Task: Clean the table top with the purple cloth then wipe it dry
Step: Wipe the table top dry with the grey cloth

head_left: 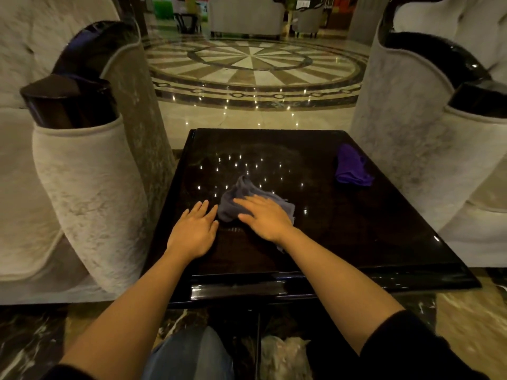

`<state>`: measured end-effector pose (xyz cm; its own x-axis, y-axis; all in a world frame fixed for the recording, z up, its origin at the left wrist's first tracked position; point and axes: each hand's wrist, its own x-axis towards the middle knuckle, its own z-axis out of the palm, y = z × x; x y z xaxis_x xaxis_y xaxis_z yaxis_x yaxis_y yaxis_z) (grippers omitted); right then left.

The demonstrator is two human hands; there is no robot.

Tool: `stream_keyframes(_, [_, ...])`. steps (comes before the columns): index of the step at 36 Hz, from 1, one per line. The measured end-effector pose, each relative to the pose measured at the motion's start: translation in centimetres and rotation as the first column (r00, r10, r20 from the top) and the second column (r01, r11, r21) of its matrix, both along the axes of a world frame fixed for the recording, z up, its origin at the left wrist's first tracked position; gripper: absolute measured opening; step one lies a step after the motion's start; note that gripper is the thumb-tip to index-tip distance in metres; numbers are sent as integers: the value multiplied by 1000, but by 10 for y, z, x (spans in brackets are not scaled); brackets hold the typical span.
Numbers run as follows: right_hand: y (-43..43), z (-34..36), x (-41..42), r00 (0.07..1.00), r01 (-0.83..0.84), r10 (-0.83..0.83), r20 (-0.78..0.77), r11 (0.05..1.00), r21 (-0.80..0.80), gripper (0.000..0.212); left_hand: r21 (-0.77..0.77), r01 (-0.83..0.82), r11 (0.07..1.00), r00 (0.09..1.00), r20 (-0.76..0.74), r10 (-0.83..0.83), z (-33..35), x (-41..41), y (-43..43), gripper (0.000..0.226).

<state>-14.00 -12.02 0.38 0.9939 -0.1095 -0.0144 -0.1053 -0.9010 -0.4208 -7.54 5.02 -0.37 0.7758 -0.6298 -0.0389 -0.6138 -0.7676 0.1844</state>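
A glossy dark table top [343,229] fills the middle of the view. A purple cloth [352,167] lies bunched near the table's right edge, away from both hands. A grey-blue cloth [244,192] lies crumpled at the table's centre. My right hand [264,216] rests flat on top of the grey-blue cloth, fingers spread and pointing left. My left hand [196,231] lies flat on the bare table just left of that cloth, fingertips close to its edge, holding nothing.
A pale upholstered armchair [90,187] with a black armrest stands close to the table's left side. Another armchair [428,165] stands close on the right. Polished patterned marble floor [252,69] stretches beyond the table. My knee [192,355] is under the near edge.
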Motion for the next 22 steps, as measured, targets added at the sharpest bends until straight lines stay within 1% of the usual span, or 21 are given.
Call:
stream_keyframes(7, [11,4,-33,992,-118,115,49,992,53,43,30,18,999,999,-38,-17,3,-2,3,51])
stream_keyframes(14, [19,7,-71,982,-178,172,78,981,79,36,27,14,1000,999,-35,-13,3,-2,2,51])
stream_keyframes(19, [17,10,-96,983,-176,171,70,982,68,35,13,18,1000,999,-42,-18,2,-1,1,51])
stream_keyframes(22, [13,12,-107,984,-172,167,57,981,88,34,16,17,1000,999,-46,-16,1,0,2,51])
